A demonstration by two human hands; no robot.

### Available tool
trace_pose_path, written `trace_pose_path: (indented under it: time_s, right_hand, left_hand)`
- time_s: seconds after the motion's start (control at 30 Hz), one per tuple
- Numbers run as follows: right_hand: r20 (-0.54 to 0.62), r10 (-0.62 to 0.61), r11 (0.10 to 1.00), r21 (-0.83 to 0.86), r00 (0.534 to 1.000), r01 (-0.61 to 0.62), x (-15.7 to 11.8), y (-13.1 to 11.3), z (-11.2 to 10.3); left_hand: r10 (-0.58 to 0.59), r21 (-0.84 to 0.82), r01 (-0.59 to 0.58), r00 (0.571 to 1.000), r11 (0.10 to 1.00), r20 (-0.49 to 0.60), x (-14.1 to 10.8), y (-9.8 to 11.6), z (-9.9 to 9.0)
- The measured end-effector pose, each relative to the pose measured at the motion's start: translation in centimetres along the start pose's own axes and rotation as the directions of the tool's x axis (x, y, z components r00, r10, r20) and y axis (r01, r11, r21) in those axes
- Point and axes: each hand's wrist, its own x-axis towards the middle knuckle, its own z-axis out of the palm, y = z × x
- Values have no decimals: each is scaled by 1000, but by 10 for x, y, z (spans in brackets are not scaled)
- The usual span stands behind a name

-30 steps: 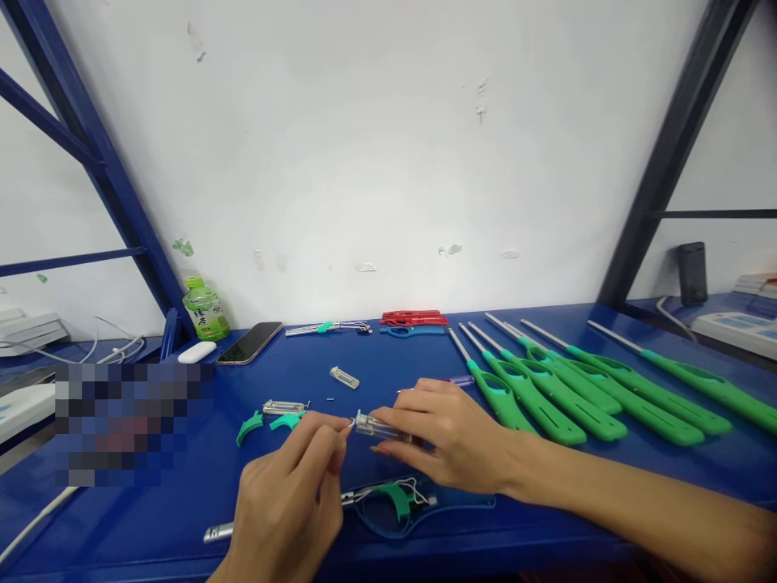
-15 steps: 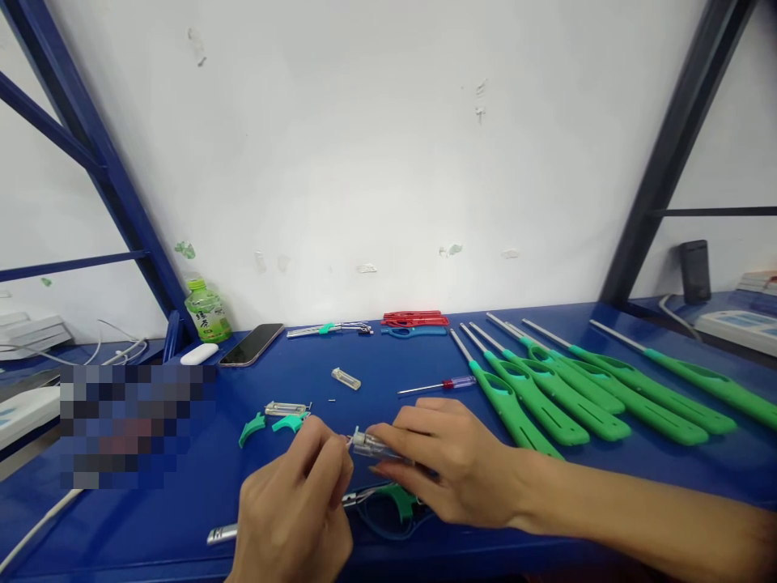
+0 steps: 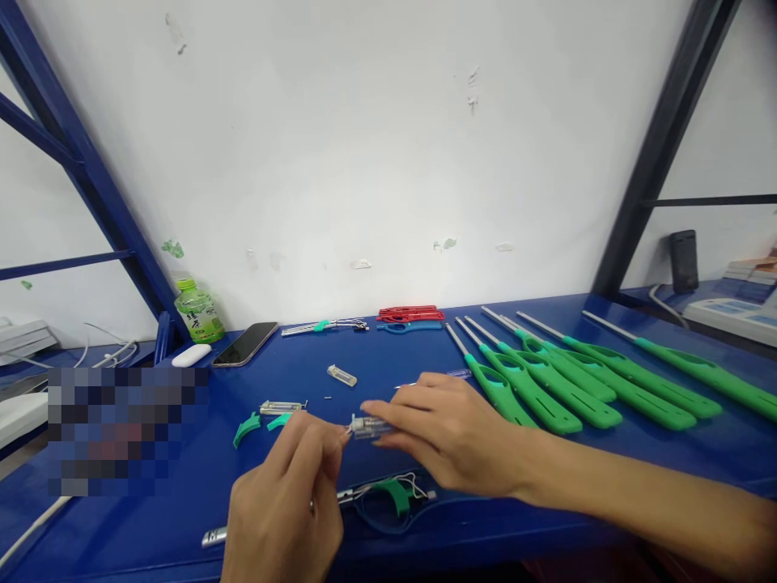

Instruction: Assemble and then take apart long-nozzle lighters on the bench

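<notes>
1 clear plastic cartridge (image 3: 367,427) sits clamped in the fingers of your right hand (image 3: 446,437), its end just beside the fingertips of your left hand (image 3: 286,490). There, thumb and forefinger press together; what they pinch is too small to tell. Nearer you than the fingers lie a blue shell (image 3: 392,531) and a green trigger (image 3: 399,496); beyond your right fingers, a screwdriver (image 3: 460,374), partly hidden.

The left hand (image 3: 285,494) shows its back, thumb and index fingertip pinched together, the other fingers curled. The right hand (image 3: 446,433) faces it, gripping between extended fingers and thumb, fingertips near the left's but apart; the bare right forearm (image 3: 613,490) slants rightward.
</notes>
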Motion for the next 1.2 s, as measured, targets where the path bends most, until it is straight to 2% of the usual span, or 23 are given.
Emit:
trace_pose_path:
  time_s: [0.07,0.13,0.2,0.33,0.43,0.6,0.73,0.93,1.2]
  right_hand:
    - [110,99,994,36,989,-103,2,6,-5]
    - [210,231,959,114,950,-259,3,11,-9]
    - [255,339,905,174,905,-388,3,16,-14]
    - [325,436,832,211,839,-513,1,21,-26]
    - [436,430,799,224,791,-558,0,22,-37]
    - [625,273,794,284,732,-538,-1,20,-45]
    - [638,213,814,302,740,-495,-2,19,-41]
    - [603,156,868,294,782,-400,-4,18,-38]
    - [541,30,932,289,841,-219,-8,18,-35]
  left_hand:
    - [-17,-6,17,1000,1000,25,1,0,0]
    - [-14,-23,15,999,1000,38,0,1,1]
    - [-2,-51,5,998,999,58,-1,4,2]
    - [100,-90,-83,976,992,195,-2,9,7]
    - [187,-145,-150,937,978,294,-3,12,11]
    - [194,-154,-147,911,977,364,-6,14,14]
    - [187,-182,-122,899,976,396,-7,13,15]
    - [185,-237,-102,915,966,359,-9,14,15]
    - [145,-260,-44,912,965,384,-12,15,15]
